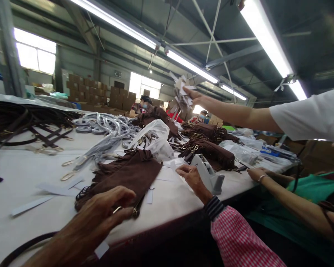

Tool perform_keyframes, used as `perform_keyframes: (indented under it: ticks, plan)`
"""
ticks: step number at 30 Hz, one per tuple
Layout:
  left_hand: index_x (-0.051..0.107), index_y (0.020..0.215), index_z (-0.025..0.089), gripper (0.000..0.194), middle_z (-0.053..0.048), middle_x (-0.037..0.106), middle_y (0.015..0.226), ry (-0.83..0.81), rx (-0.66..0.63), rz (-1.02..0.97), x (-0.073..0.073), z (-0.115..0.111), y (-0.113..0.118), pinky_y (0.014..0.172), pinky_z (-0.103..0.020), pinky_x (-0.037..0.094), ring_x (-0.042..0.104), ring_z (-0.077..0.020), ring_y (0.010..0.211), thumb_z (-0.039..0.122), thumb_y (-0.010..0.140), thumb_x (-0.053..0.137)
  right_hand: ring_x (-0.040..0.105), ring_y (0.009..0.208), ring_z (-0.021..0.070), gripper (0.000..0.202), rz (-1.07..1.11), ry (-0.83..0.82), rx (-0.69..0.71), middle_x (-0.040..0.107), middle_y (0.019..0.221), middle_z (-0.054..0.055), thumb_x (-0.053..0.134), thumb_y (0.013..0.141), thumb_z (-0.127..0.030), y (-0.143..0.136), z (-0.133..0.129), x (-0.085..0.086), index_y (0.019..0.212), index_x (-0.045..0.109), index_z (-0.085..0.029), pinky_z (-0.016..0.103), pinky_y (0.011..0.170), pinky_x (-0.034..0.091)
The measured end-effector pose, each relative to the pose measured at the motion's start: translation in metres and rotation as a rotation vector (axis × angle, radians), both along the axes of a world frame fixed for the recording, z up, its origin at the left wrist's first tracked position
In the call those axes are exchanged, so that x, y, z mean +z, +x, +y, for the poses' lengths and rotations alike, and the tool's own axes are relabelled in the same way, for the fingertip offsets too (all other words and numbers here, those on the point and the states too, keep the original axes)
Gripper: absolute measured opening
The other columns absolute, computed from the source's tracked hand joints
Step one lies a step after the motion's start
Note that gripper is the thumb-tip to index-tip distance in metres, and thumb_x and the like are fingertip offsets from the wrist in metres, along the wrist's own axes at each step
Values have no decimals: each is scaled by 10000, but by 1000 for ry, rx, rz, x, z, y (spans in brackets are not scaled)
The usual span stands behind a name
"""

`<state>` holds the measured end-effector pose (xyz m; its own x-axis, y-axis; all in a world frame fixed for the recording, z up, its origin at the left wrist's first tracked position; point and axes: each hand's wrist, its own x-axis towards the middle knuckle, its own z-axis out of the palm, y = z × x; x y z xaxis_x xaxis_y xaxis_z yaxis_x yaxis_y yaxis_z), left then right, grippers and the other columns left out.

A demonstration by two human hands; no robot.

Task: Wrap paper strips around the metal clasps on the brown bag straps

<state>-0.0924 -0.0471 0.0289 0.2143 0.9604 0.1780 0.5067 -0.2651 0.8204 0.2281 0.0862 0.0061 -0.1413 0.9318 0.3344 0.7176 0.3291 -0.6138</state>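
My left hand (108, 209) is over the near end of a brown fringed bag (128, 174), thumb and fingers apart, with gold-coloured metal showing between them. The bag lies flat on the white-covered table. Just left of a grey-white tape dispenser (204, 172), my right hand (193, 181), in a pink checked sleeve, has its fingers pressed together. A pale, see-through edge shows by its fingertips, too blurred to name. White paper strips (57, 189) lie left of the bag.
Grey wrapped straps (100, 148), a clear plastic bag (153, 139) and stacked brown bags (211, 152) cover the table's middle. A person's arm (239, 111) reaches across from the right, holding paper strips (182, 92). Another person's hands (258, 174) are at the right edge.
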Motion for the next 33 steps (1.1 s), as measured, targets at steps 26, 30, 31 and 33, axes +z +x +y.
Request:
perform_keyframes:
  ticks: [26, 30, 31, 33]
  plan:
    - [629, 654, 162, 410, -10, 648, 587, -265, -7, -545, -28, 22, 43, 561, -245, 393, 532, -136, 531, 543, 728, 760, 397, 516, 80, 270, 791, -392, 364, 546, 565, -19, 776, 747, -378, -102, -69, 1, 651, 689, -141, 233, 492, 279]
    - [640, 654, 182, 450, 16, 618, 566, -284, 126, -445, -24, 16, 3, 529, -223, 374, 500, -129, 526, 616, 723, 736, 577, 702, 147, 307, 305, -188, 199, 691, 843, 42, 613, 881, -427, -86, -1, 1, 983, 730, -162, 243, 556, 406]
    - [642, 656, 189, 468, 22, 614, 566, -305, 160, -435, -25, 15, -8, 513, -220, 365, 494, -128, 517, 646, 714, 728, 609, 777, 166, 277, 225, -158, 165, 710, 906, 56, 604, 884, -373, -82, 19, 2, 1012, 729, -162, 260, 628, 445]
    - [648, 647, 201, 523, 27, 608, 550, -310, 224, -405, -34, 16, -27, 500, -217, 365, 493, -130, 504, 719, 683, 701, 630, 923, 202, 212, 114, -127, 124, 724, 1000, 75, 618, 855, -271, -76, 57, 1, 995, 735, -163, 302, 787, 470]
